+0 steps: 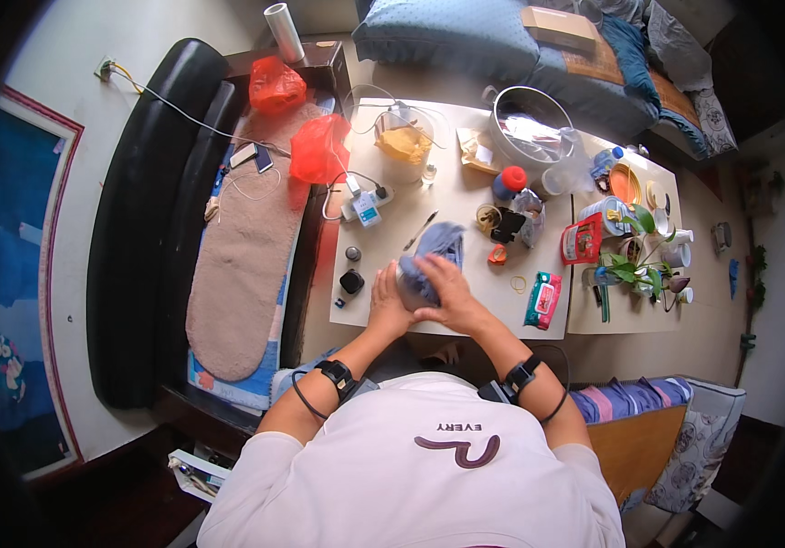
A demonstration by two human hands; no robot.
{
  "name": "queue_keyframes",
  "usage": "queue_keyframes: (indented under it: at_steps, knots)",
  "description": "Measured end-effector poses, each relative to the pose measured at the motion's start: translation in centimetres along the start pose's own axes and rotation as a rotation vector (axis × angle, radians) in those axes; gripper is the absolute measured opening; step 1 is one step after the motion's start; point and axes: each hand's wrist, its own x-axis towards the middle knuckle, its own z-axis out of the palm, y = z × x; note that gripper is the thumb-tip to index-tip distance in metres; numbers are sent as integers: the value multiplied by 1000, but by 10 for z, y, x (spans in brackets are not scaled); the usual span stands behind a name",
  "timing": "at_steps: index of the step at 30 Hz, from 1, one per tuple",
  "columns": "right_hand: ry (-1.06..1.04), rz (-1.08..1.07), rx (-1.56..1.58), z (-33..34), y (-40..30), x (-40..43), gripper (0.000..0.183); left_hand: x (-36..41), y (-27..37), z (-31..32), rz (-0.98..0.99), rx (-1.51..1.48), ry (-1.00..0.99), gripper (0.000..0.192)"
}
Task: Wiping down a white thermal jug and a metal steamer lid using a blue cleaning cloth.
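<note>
Over the near part of the pale table (pixel 392 308), both my hands are around a greyish rounded container (pixel 412 291), with a blue-grey cloth (pixel 444 240) at its top and far side. My left hand (pixel 388 298) grips the container's left side. Against the right side, my right hand (pixel 453 291) presses the cloth with its fingers. The container's kind cannot be told, as hands and cloth hide most of it. Just beyond the cloth lies a dark, slim pen-like item (pixel 420 229). To the left are a black square-shaped item (pixel 351 281) and a small grey-capped item (pixel 352 253).
A power strip (pixel 367 205) with cables lies at the left edge. At right are a wet-wipes pack (pixel 542 300), a red-capped bottle (pixel 512 181), a red pouch (pixel 580 240) and a potted plant (pixel 649 267). A large metal pot (pixel 531 127) stands at the back.
</note>
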Motion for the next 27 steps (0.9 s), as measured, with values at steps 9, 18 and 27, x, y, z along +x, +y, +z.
queue_keyframes:
  at_steps: [9,18,27]
  knots:
    - [-168,-189,-344,-4,-11,-3,50,2,-9,-9,166,140,-70,130]
    - [-72,-22,-355,-37,-8,-33,45,8,14,-14,151,117,-86,132]
    - [150,251,61,-25,69,-55,52,11,12,-30,45,-54,-132,132]
